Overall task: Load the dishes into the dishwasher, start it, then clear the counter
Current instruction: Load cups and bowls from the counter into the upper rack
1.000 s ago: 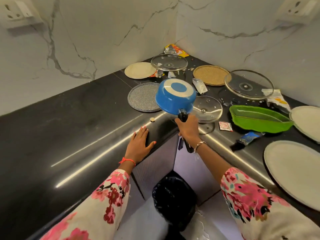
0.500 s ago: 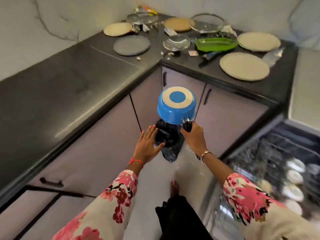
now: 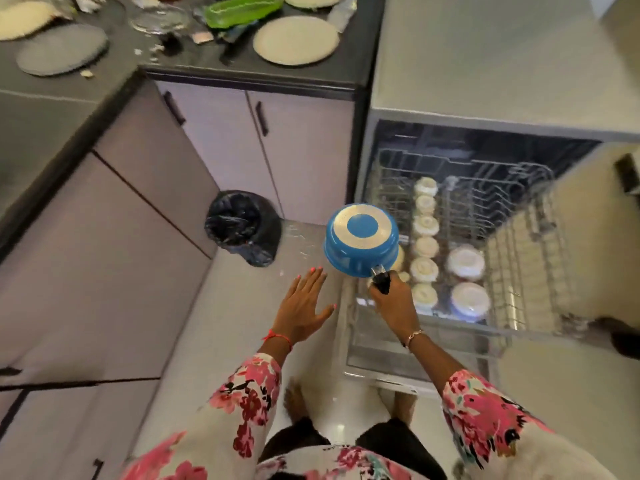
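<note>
right hand (image 3: 393,301) grasps handle of upturned blue pot (image 3: 360,244) over dishwasher rack (image 3: 519,271) | left hand (image 3: 304,306) released, fingers spread, holds nothing

The pan (image 3: 360,245) hangs over the rack's (image 3: 512,258) nine o'clock edge, bin (image 3: 242,226) at nine o'clock beyond, counter (image 3: 194,64) at eleven.
</note>
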{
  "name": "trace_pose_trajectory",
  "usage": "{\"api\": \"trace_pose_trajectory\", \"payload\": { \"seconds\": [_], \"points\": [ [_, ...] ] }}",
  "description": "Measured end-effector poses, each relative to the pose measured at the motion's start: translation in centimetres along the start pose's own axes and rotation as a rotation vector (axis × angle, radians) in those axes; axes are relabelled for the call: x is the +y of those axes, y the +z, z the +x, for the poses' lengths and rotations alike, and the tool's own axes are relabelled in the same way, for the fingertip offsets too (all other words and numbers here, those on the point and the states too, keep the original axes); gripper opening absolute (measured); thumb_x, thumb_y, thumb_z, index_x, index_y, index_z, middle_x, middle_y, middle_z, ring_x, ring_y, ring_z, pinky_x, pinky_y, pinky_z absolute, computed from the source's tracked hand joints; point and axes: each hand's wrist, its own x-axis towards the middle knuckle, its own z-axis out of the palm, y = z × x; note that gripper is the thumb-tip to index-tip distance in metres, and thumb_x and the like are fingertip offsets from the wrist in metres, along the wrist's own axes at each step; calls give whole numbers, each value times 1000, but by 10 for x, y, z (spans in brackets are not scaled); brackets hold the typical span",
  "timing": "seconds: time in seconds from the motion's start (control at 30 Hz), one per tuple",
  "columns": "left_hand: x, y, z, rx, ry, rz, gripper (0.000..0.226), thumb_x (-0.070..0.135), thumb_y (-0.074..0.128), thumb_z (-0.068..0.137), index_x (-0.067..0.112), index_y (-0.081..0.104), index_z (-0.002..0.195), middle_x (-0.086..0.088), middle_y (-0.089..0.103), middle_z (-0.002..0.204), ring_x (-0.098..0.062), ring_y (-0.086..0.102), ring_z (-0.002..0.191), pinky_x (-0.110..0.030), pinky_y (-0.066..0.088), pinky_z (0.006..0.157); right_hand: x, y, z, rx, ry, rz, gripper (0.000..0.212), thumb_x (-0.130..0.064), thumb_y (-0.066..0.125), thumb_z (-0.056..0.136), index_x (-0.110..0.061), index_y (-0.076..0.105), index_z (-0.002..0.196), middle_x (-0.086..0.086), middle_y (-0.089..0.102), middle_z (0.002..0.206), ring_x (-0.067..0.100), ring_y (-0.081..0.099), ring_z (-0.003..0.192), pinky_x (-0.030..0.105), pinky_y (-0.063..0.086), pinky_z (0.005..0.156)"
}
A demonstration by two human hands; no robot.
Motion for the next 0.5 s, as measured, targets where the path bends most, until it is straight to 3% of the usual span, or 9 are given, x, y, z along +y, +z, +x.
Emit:
{"api": "trace_pose_trajectory", "payload": {
  "seconds": [0.23,0.33,0.5],
  "points": [
    [131,73,47,-95,113,-36,79,59,21,84,9,28,144,-5,24,153,-18,16,143,-32,3,118,100,-135,11,88,105,57,19,-13,61,86,-2,53,99,8,60,81,19,55,72,28,41,64],
    [171,96,69,-141,141,-31,74,55,26,86,7,34,142,-7,31,150,-20,22,141,-26,1,115,132,-178,28,136,129,50,19,-14,60,87,-1,55,101,7,60,84,19,57,77,25,39,66],
    [202,130,97,-172,195,-19,59,42,40,89,6,43,135,-13,46,140,-26,41,131,-48,34,106,170,-226,73,179,133,64,21,-11,59,87,3,55,102,14,63,86,22,57,79,27,41,67]
  ]
}}
